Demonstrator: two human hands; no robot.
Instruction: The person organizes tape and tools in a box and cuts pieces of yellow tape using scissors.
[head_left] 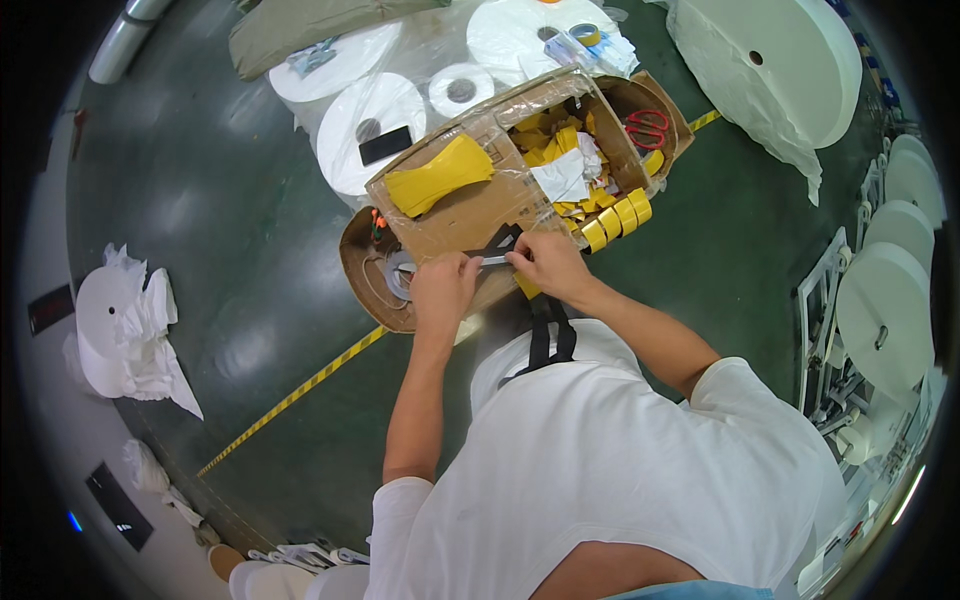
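Over the near edge of a cardboard box top (450, 228), my two hands pinch a narrow light strip (493, 261) stretched between them. My left hand (444, 287) is closed on its left end and my right hand (545, 262) on its right end. Against the strip lies a black strap (506, 237), partly hidden by my right hand. Further black straps (551, 335) hang at my waist. A yellow piece of material (440, 175), narrowed in the middle, lies flat on the box top beyond my hands.
Yellow scraps (545, 145) and white paper (565, 175) fill the open compartment on the right. Yellow tape rolls (617, 220) line its near side. Red scissors (647, 129) lie in a side bin. Large white rolls (352, 130) and a black phone-like slab (386, 146) are behind.
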